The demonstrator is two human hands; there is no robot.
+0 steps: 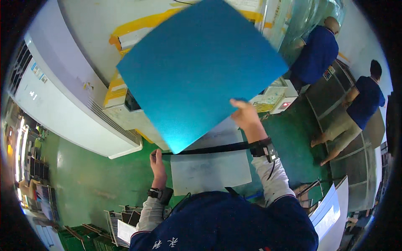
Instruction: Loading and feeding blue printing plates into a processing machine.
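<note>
A large blue square sheet point(205, 71) is held up in front of me, tilted, with one corner toward me. My right hand point(247, 119) grips its lower right edge, thumb on the upper face and fingers hidden beneath. My left hand point(157, 167) is closed near the left end of a black bar point(209, 149), just left of the sheet's near corner. What its fingers hold, if anything, does not show. Below the bar lies a pale grey panel point(211, 173). Both wrists wear black straps.
Behind the sheet stands a white machine point(138, 121) with yellow tape. A tall white air conditioner point(75, 104) is at left. Two people in dark blue shirts point(316, 54) point(363, 102) are at right, beside metal racks point(351, 167). Stacked panels point(331, 211) lean at lower right.
</note>
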